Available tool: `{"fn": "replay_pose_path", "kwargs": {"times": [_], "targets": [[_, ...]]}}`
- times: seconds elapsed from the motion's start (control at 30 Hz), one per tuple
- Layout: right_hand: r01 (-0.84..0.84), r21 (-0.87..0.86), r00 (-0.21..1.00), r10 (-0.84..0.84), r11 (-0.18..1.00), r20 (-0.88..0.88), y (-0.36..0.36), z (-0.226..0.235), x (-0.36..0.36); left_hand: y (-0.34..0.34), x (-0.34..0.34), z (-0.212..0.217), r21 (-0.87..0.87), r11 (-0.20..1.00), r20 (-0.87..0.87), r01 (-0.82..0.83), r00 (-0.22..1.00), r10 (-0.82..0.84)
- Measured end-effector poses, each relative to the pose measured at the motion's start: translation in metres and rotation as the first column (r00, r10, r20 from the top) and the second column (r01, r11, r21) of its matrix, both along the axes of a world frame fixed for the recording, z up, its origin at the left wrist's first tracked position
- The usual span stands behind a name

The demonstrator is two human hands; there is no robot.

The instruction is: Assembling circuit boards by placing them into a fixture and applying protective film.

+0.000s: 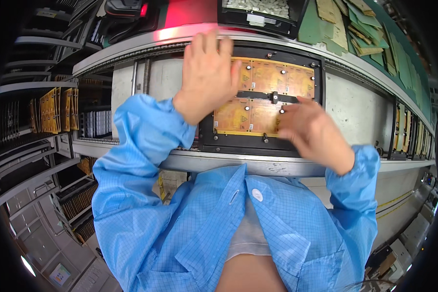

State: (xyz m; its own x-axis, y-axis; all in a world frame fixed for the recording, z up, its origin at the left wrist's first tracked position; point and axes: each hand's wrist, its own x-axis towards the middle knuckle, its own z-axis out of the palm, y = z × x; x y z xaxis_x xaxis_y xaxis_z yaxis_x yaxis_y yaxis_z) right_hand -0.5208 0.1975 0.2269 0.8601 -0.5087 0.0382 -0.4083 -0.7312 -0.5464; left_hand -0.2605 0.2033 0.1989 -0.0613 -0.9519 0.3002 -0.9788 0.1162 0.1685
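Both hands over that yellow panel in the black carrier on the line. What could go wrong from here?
1. The right hand rests bare on the yellow panel; fingers may smudge or flex it.
2. The left hand hides the black carrier at its left edge, so a clip there could be missed.

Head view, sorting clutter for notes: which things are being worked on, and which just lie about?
In hand: left hand, right hand, yellow panel, black frame, clamp bar.
Lying about: green boards, white-parts tray, racked panels.

yellow boards [265, 97] in fixture [258, 141] on conveyor [350, 109]
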Motion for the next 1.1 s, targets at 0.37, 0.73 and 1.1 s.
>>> {"fn": "replay_pose_path", "kwargs": {"times": [0.37,0.73,1.1], "targets": [[-0.019,-0.631,0.991,-0.068,0.776,-0.112,-0.118,-0.047,0.039,0.024,-0.017,-0.026,0.051,0.957,-0.059,0.287,0.957,-0.284],[0.143,-0.581,0.976,-0.211,0.801,-0.051,-0.104,-0.006,0.064,0.018,-0.016,-0.027,0.012,0.959,-0.115,0.283,0.953,-0.28],[0.354,-0.29,0.88,-0.422,0.889,-0.218,-0.207,-0.024,0.169,0.005,0.054,-0.029,-0.239,0.942,-0.654,-0.236,0.756,0.023]]}}
